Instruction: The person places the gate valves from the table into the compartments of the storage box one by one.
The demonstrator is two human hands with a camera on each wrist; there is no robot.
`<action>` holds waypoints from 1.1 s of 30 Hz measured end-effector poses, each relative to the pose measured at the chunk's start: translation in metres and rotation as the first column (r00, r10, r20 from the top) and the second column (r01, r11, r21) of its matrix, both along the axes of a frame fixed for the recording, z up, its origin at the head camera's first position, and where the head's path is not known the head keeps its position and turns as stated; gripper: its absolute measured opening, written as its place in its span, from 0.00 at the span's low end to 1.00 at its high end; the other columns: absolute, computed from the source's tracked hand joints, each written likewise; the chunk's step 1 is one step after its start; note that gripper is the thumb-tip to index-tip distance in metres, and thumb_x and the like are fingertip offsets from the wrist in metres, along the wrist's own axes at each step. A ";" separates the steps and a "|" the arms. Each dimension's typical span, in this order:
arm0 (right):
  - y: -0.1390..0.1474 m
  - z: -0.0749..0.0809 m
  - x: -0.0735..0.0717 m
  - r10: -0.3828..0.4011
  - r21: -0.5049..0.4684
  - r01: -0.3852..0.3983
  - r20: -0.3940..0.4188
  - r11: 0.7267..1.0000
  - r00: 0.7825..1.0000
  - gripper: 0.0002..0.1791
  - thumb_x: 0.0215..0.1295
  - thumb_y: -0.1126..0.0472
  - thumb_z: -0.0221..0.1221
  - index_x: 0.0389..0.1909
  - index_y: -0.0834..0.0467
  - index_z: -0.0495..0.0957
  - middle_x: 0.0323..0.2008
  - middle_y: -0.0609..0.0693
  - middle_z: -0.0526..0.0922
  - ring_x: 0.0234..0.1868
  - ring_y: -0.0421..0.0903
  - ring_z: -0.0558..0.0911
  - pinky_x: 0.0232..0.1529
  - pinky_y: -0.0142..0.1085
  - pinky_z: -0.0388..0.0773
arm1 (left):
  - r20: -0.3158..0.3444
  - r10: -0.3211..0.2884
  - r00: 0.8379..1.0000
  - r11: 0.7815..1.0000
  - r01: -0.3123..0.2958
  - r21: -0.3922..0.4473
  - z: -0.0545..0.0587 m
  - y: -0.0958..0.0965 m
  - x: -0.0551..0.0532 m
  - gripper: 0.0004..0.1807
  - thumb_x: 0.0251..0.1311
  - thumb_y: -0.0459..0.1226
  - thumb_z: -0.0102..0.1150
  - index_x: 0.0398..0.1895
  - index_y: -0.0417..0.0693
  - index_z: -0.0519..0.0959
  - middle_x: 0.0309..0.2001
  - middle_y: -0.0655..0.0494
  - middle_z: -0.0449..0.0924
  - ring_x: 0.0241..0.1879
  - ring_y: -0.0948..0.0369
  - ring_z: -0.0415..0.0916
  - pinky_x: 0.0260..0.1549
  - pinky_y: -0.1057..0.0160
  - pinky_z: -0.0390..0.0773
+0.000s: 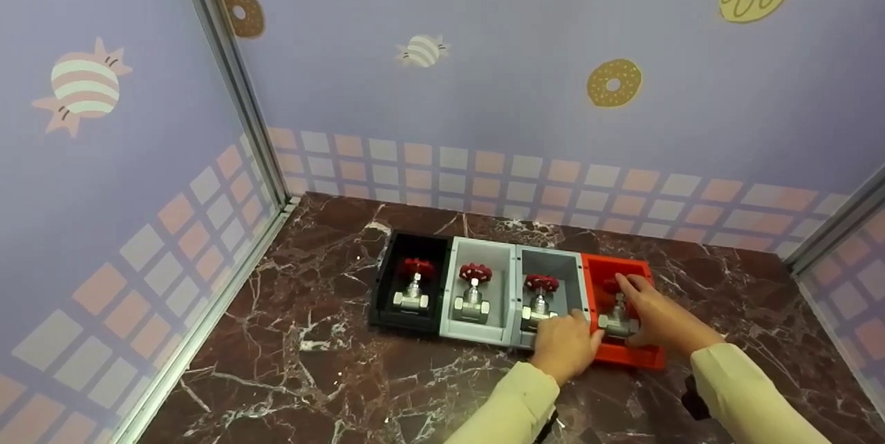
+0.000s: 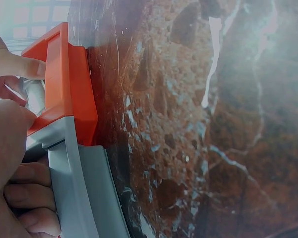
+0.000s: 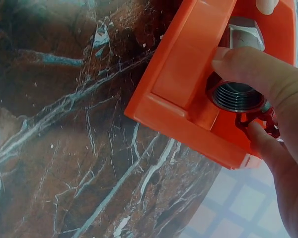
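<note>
In the head view, four bins in black, white, grey and red stand in a joined row, each with a metal valve topped by a red handwheel. My right hand [image 1: 662, 318] grips the valve [image 1: 614, 321] inside the red bin [image 1: 630, 355]. The right wrist view shows the thumb on its body near the threaded opening [image 3: 236, 96] and a finger at the handwheel [image 3: 256, 121]. My left hand [image 1: 565, 346] holds the wall between the grey bin [image 1: 551, 259] and the red one. Its thumb reaches the red side; its other fingers [image 2: 32, 191] curl inside the grey bin.
Further left are the white bin [image 1: 479, 330] and black bin [image 1: 384, 292] with their valves [image 1: 471, 306]. Beneath everything lies a dark red marbled tabletop [image 1: 311, 361]. Purple patterned panels [image 1: 484, 105] close off the back and both sides, with a metal frame post [image 1: 231, 70] at left.
</note>
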State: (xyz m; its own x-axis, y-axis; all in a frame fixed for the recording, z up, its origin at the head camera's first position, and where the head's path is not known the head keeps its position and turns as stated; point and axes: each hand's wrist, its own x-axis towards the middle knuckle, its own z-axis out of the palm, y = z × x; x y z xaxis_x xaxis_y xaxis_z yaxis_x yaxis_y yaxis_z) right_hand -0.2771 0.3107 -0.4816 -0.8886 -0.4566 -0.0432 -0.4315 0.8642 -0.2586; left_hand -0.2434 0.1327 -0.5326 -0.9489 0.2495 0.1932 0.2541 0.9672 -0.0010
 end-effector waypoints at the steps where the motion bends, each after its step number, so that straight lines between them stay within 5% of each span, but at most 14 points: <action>1: 0.000 -0.001 0.000 0.003 -0.002 -0.003 -0.003 1.000 1.000 0.58 0.40 0.62 0.76 0.71 0.70 0.53 0.63 0.71 0.62 0.53 0.63 0.77 0.53 0.56 0.75 | -0.003 -0.001 1.000 1.000 0.001 0.002 0.000 0.000 0.000 0.30 0.64 0.65 0.43 0.50 0.53 0.80 0.28 0.63 0.84 0.25 0.63 0.81 0.20 0.63 0.72; 11: 0.000 -0.010 -0.002 0.026 -0.001 -0.026 -0.039 1.000 0.999 0.57 0.37 0.65 0.76 0.69 0.72 0.56 0.61 0.70 0.65 0.49 0.59 0.78 0.51 0.54 0.76 | -0.067 -0.010 0.998 0.999 0.012 0.034 0.000 0.001 0.004 0.26 0.63 0.64 0.46 0.40 0.55 0.81 0.24 0.62 0.83 0.21 0.63 0.79 0.17 0.62 0.69; 33: -0.006 -0.022 0.000 0.014 -0.042 -0.017 -0.078 0.999 0.997 0.52 0.42 0.64 0.75 0.66 0.76 0.58 0.61 0.75 0.65 0.55 0.68 0.76 0.53 0.57 0.74 | -0.042 0.000 0.999 1.000 0.001 0.022 0.000 -0.001 0.002 0.25 0.63 0.64 0.45 0.40 0.56 0.80 0.25 0.62 0.83 0.23 0.63 0.80 0.19 0.62 0.70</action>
